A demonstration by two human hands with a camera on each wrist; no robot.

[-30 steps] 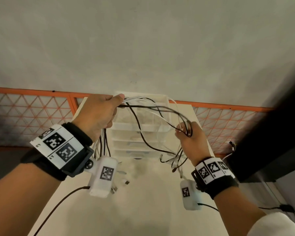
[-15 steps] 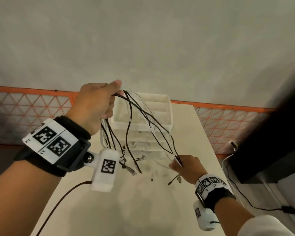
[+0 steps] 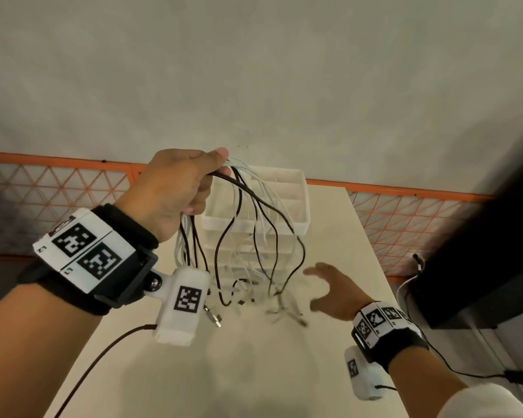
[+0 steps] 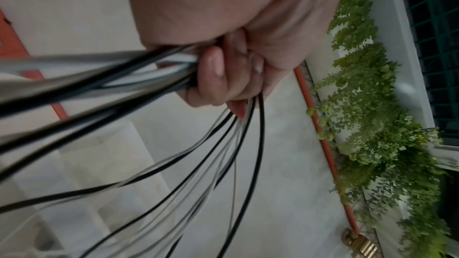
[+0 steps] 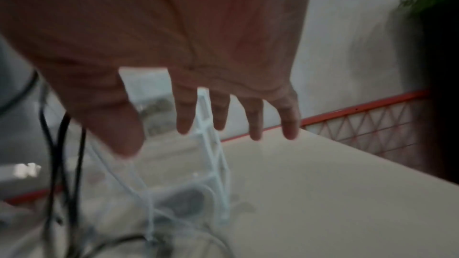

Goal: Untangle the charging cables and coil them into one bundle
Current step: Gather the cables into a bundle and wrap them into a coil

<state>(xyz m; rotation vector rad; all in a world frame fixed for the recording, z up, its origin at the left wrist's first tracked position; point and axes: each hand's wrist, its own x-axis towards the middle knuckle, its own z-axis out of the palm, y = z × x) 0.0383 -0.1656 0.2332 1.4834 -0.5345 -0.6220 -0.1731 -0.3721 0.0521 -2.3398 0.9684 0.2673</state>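
Observation:
Several black and white charging cables [image 3: 255,224] hang in loops from my left hand [image 3: 175,191], which is raised above the table and grips them in a fist. The left wrist view shows the fingers [image 4: 213,74] curled round the cables [image 4: 139,172] as they fan out below. Their plug ends [image 3: 278,300] dangle just over the table, blurred. My right hand [image 3: 329,289] is lower and to the right of the loose ends, fingers spread, holding nothing. In the right wrist view the spread fingers [image 5: 255,117] hang beside the black cables [image 5: 62,144].
A white stacked drawer organiser [image 3: 272,212] stands on the beige table [image 3: 224,372] behind the cables. An orange mesh rail [image 3: 405,218] runs along the table's far side. A dark block [image 3: 477,260] and floor cords [image 3: 453,366] lie to the right.
My right hand slid down the cables toward the table, then let go and opened. My left hand lifted the bundle higher, and the loops now hang free.

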